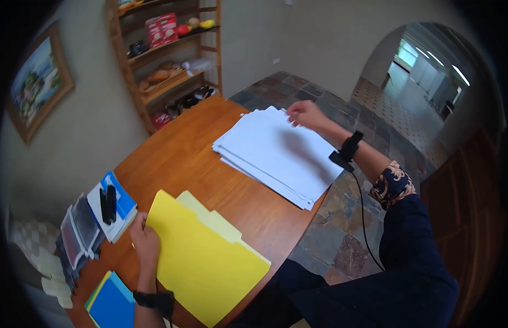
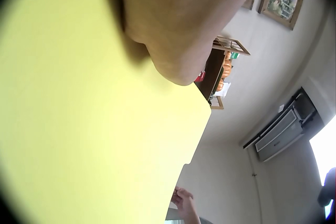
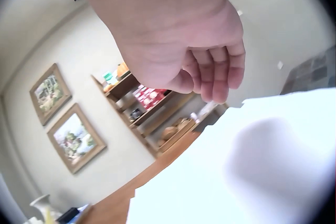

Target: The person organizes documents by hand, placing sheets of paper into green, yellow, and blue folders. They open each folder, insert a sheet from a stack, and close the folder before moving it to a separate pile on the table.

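Head view, clock directions taken from the table centre:

Left hand (image 1: pixel 145 243) at about 7 o'clock, resting on the left edge of the yellow folder (image 1: pixel 207 259). Fingers curl onto that edge, so it reads as gripping the folder; wrist cam only shows the palm (image 2: pixel 178 24) pressed against the yellow sheet (image 2: pixel 89 129), finger detail hidden. A second, paler folder (image 1: pixel 210 216) lies under the top one, tab edges sticking out toward 1 o'clock. Both folders flat on the wooden table (image 1: pixel 183 153), lower corner overhanging the near edge.

Right hand (image 1: pixel 304 113) at about 2 o'clock, on the far corner of the white paper stack (image 1: pixel 278 156). Fingers bent down loosely over the top sheet, touching near the corner; can't tell from either view whether a sheet is actually pinched. Right wrist cam: fingers (image 3: pixel 218 77) curled, tips just above the paper (image 3: pixel 252 171). Stack is slightly fanned, its right corner past the table edge.

Around the left hand: blue-and-white booklet with a black clip (image 1: pixel 109 205) on it at 9 o'clock, stack of clear sleeves (image 1: pixel 79 232) just beside it, blue folder (image 1: pixel 112 303) at 7 o'clock near the wrist.

Background: wooden shelf (image 1: pixel 166 54) at 12 o'clock, framed picture (image 1: pixel 38 82) on the wall at 10 o'clock
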